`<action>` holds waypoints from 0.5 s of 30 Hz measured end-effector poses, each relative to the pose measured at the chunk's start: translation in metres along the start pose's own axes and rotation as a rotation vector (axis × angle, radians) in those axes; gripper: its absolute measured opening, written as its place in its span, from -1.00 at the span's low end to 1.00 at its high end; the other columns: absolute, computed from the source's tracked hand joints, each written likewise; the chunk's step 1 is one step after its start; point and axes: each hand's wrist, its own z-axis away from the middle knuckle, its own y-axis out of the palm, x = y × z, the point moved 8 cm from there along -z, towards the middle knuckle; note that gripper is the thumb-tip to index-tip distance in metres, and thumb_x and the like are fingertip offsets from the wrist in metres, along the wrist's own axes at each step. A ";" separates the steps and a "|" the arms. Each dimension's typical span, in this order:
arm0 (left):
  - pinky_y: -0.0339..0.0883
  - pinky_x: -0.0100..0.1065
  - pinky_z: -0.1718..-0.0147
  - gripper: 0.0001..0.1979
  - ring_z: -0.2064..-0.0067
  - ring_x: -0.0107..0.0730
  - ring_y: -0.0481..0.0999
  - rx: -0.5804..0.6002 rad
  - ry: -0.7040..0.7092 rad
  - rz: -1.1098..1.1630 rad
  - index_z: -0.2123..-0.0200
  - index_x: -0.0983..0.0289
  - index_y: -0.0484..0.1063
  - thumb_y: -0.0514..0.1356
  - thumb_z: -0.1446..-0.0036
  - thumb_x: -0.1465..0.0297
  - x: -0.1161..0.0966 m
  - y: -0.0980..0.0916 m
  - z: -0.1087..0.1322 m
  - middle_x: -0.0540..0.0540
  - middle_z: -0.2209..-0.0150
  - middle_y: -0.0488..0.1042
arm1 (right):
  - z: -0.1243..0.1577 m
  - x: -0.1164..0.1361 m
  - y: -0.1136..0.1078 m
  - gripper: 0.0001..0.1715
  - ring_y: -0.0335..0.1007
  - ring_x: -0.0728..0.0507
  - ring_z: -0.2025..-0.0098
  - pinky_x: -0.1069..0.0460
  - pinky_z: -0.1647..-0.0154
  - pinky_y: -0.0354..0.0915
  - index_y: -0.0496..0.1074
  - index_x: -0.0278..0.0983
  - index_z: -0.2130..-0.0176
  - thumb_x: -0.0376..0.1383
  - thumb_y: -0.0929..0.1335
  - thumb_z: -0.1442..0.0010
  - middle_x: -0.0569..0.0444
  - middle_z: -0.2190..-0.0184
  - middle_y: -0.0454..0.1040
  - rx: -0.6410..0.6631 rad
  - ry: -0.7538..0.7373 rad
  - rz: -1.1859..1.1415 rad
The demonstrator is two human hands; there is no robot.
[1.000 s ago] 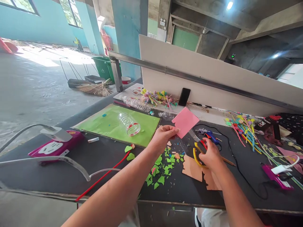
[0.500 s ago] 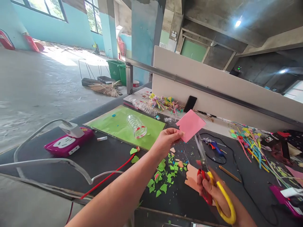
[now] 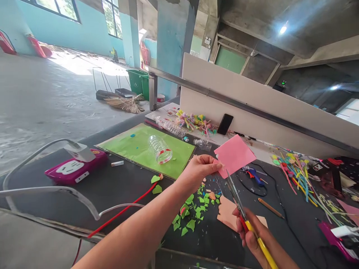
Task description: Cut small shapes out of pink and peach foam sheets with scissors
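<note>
My left hand pinches the lower left corner of a pink sheet of paper, held up above the dark table. In my right hand is a pair of scissors with red and yellow handles. Their blades point up and the tips meet the paper's lower edge, close to my left fingers; whether they are cutting into it I cannot tell. Below my hands lie green paper scraps and a peach-coloured piece of paper with a ragged edge.
A cut clear bottle rests on a green sheet. Left of it sits a purple power strip with white cables. On the right are a blue glue gun, a brown stick and pipe cleaners. A phone leans at the back.
The pink paper has turned and shifted right in my left hand. My right hand has rotated the scissors, bringing the blade tips to the paper's lower edge.
</note>
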 end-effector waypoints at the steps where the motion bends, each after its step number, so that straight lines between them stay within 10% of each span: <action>1: 0.26 -0.44 0.43 -0.80 0.49 -0.50 0.44 0.013 -0.005 -0.003 0.53 0.35 0.46 0.37 0.16 0.34 0.000 0.003 0.001 0.05 0.54 0.49 | 0.000 0.003 0.001 -0.27 0.18 -0.07 0.51 0.06 0.57 0.21 0.38 -0.04 0.08 0.28 0.32 0.14 0.16 0.47 0.29 -0.008 -0.007 -0.012; 15: 0.27 -0.50 0.46 -0.81 0.51 -0.58 0.40 -0.248 0.263 0.262 0.50 0.33 0.47 0.38 0.19 0.37 -0.047 -0.046 -0.002 -0.03 0.57 0.42 | -0.003 0.009 0.004 -0.26 0.12 0.00 0.62 0.10 0.67 0.13 0.38 -0.05 0.10 0.31 0.29 0.13 0.14 0.46 0.32 -0.035 0.002 -0.083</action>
